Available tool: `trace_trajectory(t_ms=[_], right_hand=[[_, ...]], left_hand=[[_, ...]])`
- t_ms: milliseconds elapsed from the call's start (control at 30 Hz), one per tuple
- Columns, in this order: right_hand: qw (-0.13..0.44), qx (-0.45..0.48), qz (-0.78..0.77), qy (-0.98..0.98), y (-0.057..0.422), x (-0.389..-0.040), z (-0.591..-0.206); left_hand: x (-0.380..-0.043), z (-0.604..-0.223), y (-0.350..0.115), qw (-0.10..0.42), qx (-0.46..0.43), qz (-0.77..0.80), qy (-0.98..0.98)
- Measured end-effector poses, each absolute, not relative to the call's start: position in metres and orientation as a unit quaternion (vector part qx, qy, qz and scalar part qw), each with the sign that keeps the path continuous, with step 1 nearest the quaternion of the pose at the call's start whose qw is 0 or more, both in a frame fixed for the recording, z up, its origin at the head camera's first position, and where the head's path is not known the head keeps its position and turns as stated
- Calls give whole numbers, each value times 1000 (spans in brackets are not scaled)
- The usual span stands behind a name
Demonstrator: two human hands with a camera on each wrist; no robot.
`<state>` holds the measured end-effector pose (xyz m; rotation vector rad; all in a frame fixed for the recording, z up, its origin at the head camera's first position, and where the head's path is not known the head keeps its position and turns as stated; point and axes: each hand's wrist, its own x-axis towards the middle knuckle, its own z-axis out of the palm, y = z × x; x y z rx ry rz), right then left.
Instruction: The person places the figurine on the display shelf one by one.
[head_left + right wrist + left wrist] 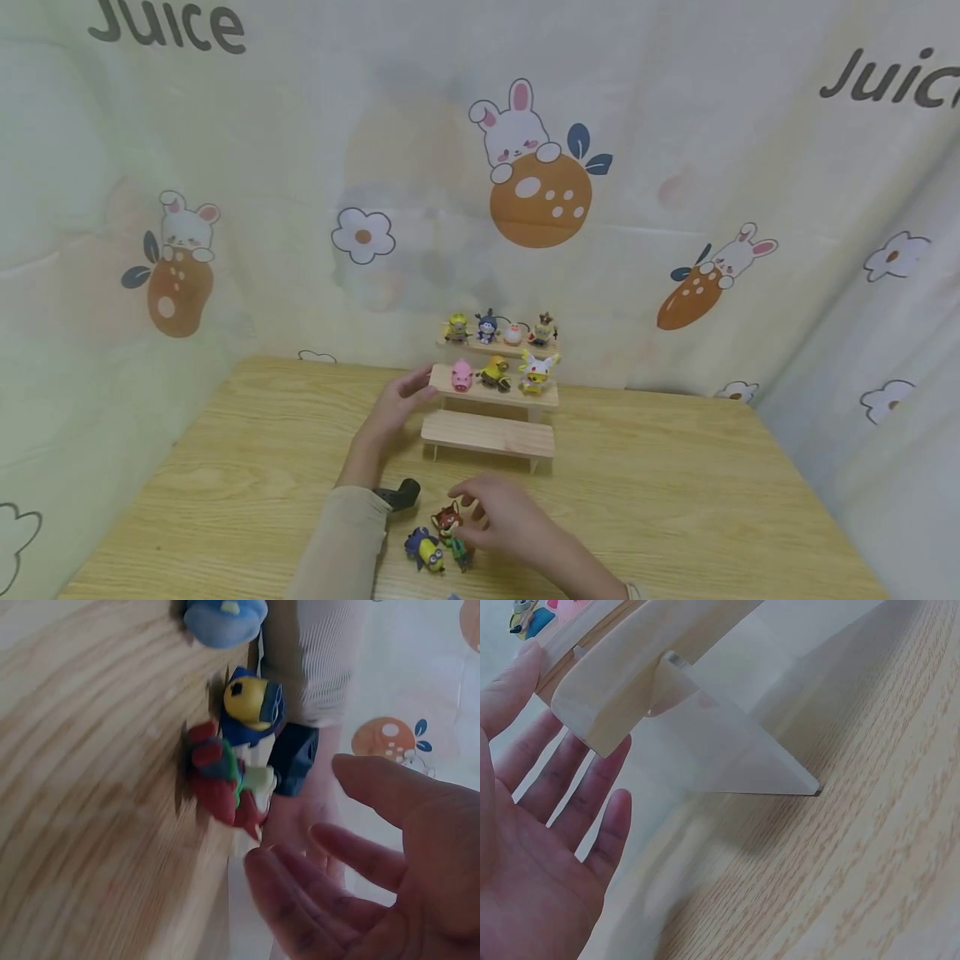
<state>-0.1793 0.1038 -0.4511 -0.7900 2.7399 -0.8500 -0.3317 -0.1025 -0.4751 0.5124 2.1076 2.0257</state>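
Observation:
My left hand (393, 408) is at the left end of a three-tier wooden display stand (487, 433), gripping the middle board's end between thumb and fingers. In the left wrist view, that hand (547, 832) has its thumb on the board's edge and its other fingers spread behind. Nearer me, my right hand (510, 521) hovers by a red fox figurine (447, 518) in green clothes, fingers loosely bent and holding nothing. The right wrist view shows a gap between this hand (390, 877) and the fox. Beside the fox lies a yellow minion figurine (426, 552) in dark blue.
On the middle board stand a pink pig figurine (462, 377), a yellow bird-like figurine (495, 372) and a white-and-yellow figurine (536, 372). The top board (497, 343) bears several more. A blue figurine (225, 621) lies near the minion. A printed curtain (420, 167) hangs behind the wooden table (660, 483).

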Motion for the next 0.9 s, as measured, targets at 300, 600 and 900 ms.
trace_trajectory(t_ms=[300,600,900], right_hand=[[41,-255,-216,942,87,-175,-459],[52,-225,-204,951,87,-178,-470],[80,-273,-222,933,91,-189,-478]], left_hand=[[-338,-481,-103,63,191,663,721],[-351,-503,-101,44,180,664,724],[-352,-500,-102,53,183,656,730]])
